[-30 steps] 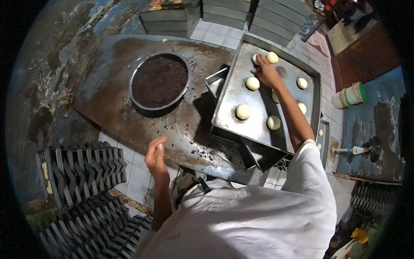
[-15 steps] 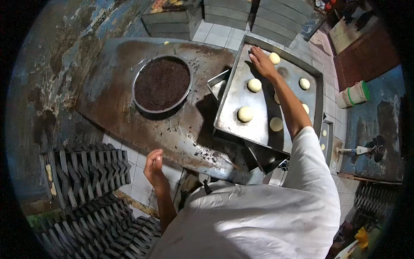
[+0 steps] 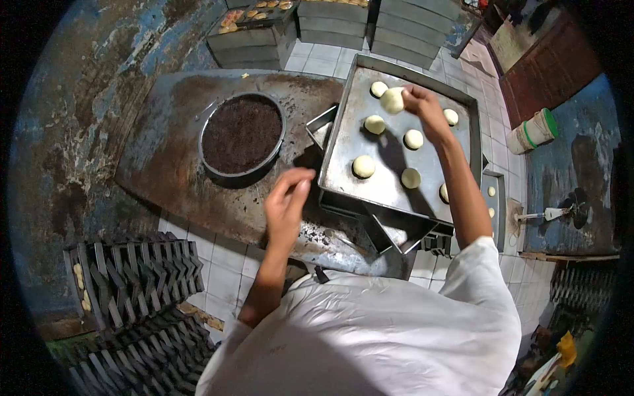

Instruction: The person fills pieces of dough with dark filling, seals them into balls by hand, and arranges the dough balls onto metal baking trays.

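Observation:
My right hand (image 3: 422, 109) pinches a pale dough ball (image 3: 393, 100) above the back part of a square metal tray (image 3: 343, 173). Several other round dough balls, one of them (image 3: 363, 167) near the tray's left front, rest spaced apart on it. My left hand (image 3: 287, 201) hovers over the table's front, left of the tray, its fingers bent and apart with nothing seen in them. Beyond it, to the left, a round metal bowl (image 3: 282, 135) holds dark crumbly filling (image 3: 242, 133).
The worn table (image 3: 158, 171) carries crumbs near its front edge. Stacked metal racks (image 3: 142, 280) stand at lower left. Boxes (image 3: 254, 46) with baked buns are at the back. A white bucket (image 3: 531, 132) with a green rim and a small fan (image 3: 574, 208) are at right.
My right hand has drawn back from the tray's far left corner and now holds a dough ball raised. My left hand has moved up and right, toward the tray. The view has shifted slightly.

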`<action>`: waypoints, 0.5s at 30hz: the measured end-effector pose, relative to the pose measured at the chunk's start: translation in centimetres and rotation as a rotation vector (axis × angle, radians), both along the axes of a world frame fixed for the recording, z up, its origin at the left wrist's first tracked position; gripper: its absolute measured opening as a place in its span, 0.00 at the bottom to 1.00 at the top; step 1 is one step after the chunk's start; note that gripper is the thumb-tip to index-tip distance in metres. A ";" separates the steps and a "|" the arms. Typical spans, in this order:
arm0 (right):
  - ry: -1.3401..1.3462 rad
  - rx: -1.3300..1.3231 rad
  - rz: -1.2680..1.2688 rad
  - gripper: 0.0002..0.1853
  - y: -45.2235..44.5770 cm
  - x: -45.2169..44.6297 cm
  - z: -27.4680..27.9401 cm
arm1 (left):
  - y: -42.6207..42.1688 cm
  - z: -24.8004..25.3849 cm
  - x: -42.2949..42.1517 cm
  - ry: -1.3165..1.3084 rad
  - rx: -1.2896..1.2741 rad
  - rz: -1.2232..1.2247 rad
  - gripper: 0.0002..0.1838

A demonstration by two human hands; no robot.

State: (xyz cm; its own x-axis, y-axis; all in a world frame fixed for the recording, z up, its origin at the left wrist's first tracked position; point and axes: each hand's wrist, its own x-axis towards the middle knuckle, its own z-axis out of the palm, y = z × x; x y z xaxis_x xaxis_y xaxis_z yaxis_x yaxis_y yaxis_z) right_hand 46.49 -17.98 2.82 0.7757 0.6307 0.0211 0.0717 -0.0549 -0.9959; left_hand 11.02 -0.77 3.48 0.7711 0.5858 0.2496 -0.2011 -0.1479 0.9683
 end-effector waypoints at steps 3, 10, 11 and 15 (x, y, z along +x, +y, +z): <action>0.168 0.038 0.157 0.13 -0.3 -11.0 5.4 | -2.1 1.6 4.4 -0.067 -0.248 -0.112 0.18; 0.146 0.104 -0.118 0.24 1.2 -22.8 5.2 | -4.8 0.9 3.4 -0.001 -0.503 -0.209 0.15; 0.057 0.053 -0.204 0.27 2.2 -23.8 3.4 | -4.9 0.4 2.7 0.008 -0.528 -0.188 0.13; -0.071 0.031 -0.435 0.20 5.4 -28.4 -1.5 | -3.1 -0.8 -0.2 0.071 -0.788 -0.268 0.13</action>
State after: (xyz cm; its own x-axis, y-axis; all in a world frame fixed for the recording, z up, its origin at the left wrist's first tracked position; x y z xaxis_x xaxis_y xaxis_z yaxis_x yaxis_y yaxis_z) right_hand 18.05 -12.62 1.28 0.9647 0.2444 0.0979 0.1170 -0.0652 -0.9910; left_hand 10.80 -3.82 2.70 0.9074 0.3634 -0.2110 -0.0680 0.6225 0.7797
